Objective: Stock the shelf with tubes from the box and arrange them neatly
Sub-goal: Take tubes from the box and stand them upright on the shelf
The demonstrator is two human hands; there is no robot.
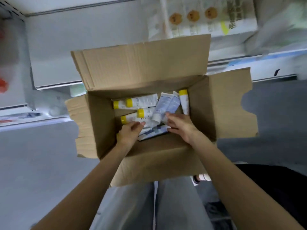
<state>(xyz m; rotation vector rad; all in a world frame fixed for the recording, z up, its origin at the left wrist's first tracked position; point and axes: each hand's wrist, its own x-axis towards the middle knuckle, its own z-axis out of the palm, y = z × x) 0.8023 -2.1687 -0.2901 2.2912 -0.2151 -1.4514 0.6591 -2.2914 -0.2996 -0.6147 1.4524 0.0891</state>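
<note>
An open cardboard box (103, 123) sits on the floor in front of me, flaps spread. Inside lie several white tubes with yellow caps (141, 101) and pale blue tubes (167, 105), jumbled together. My left hand (131, 131) reaches into the box with fingers curled on a yellow-capped white tube (131, 117) at the lower left. On the right side of the pile, my right hand (179, 125) has its fingers on the lower end of a pale blue tube. The grey shelf (54, 67) stands behind the box.
White boxes with orange round prints (192, 17) fill the shelf at the upper right. Red items (3, 85) sit blurred at the far left. My legs in grey trousers (149, 206) are below the box, and grey floor (33, 155) lies to the left.
</note>
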